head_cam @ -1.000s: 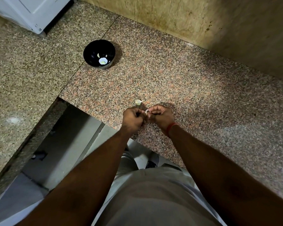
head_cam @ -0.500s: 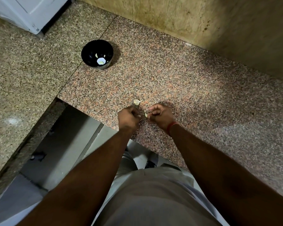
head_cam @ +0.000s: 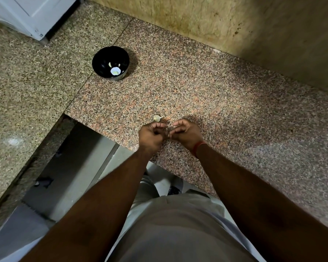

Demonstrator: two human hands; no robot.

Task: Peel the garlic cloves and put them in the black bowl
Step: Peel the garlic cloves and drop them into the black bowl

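The black bowl [head_cam: 99, 60] stands at the back left of the granite counter [head_cam: 225, 114], with a few pale peeled cloves [head_cam: 115, 70] inside. One unpeeled garlic clove [head_cam: 157, 118] lies on the counter just beyond my hands. My left hand [head_cam: 151, 136] and my right hand [head_cam: 187, 133] are held together near the counter's front edge. Their curled fingertips meet over a small garlic clove, which the fingers hide almost fully. A red thread circles my right wrist.
A beige stone wall [head_cam: 235, 25] rises behind the counter. A white cabinet or appliance [head_cam: 27, 14] stands at the back left. To my left the counter is cut away, with floor [head_cam: 70, 167] below.
My hands, briefly drawn apart half a second ago with a pale clove showing at my right fingertips, have come back together. The clove between them is now hidden.
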